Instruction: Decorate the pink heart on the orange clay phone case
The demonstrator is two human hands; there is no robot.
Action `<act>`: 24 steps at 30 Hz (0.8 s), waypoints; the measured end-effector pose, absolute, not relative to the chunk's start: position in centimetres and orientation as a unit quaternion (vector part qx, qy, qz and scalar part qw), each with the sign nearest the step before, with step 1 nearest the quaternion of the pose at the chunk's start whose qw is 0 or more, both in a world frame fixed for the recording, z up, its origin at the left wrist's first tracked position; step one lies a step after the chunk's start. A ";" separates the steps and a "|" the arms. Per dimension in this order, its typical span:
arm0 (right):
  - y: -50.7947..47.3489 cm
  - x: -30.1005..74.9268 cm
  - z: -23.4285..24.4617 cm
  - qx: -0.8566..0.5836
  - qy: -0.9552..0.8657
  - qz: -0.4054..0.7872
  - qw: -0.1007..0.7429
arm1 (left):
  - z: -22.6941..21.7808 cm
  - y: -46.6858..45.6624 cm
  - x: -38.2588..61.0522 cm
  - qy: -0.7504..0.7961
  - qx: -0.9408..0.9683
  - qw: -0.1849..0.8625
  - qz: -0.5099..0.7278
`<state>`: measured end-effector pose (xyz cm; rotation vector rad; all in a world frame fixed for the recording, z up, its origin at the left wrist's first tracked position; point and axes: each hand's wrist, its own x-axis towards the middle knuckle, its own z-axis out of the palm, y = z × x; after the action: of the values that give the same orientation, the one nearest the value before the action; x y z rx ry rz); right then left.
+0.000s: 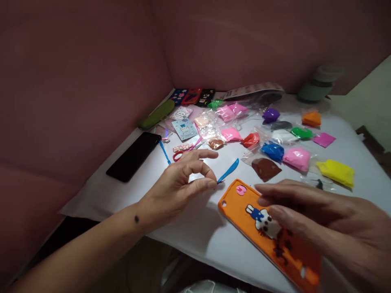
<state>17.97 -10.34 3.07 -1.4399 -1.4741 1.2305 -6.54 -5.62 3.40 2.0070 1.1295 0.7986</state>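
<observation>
My left hand (180,183) is over the white table with thumb and index finger pinched together. A tiny dark sliver shows at the fingertips; what they hold is too small to name. Just beyond the tips is a blue plastic modelling knife (229,170); whether they touch it I cannot tell. My right hand (339,224) hovers above the lower right of an orange phone case (244,219), thumb and index finger apart. On the case are a white cat figure in blue (264,221), a pink shape (241,190) and dark brown pieces (278,250).
A black phone (134,156) lies at the left, near a second blue tool (165,152) and red-handled scissors (177,155). Bags of coloured clay, such as brown (265,169) and yellow (337,173), spread behind the case. A green pouch (157,114) and a jar (317,85) stand farther back.
</observation>
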 end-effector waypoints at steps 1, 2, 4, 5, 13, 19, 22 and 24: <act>-10.1 17.4 3.2 -0.545 -0.562 0.522 0.339 | 3.5 -5.5 -5.9 0.430 0.763 0.369 0.313; -9.9 16.8 3.4 -0.534 -0.535 0.568 0.325 | 3.6 -5.5 -5.4 0.425 0.753 0.389 0.316; -9.8 15.8 3.6 -0.527 -0.465 0.637 0.317 | 3.6 -5.4 -4.3 0.418 0.737 0.424 0.320; -9.8 15.5 3.7 -0.522 -0.443 0.650 0.330 | 3.6 -5.4 -3.8 0.414 0.730 0.437 0.323; -9.9 15.1 3.2 -0.540 -0.454 0.590 0.394 | 3.2 -5.3 -2.0 0.407 0.736 0.435 0.322; -9.6 15.1 2.7 -0.495 -0.442 0.613 0.429 | 2.8 -5.3 -1.8 0.405 0.690 0.496 0.338; -9.4 15.0 2.6 -0.472 -0.432 0.625 0.448 | 2.7 -5.3 -1.8 0.404 0.681 0.513 0.329; -9.3 14.9 2.5 -0.462 -0.419 0.633 0.459 | 2.6 -5.3 -1.8 0.405 0.677 0.523 0.323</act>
<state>14.92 -9.34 2.49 -1.1366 -1.0325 1.5586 -1.77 -5.33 2.62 1.6211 0.9689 0.7732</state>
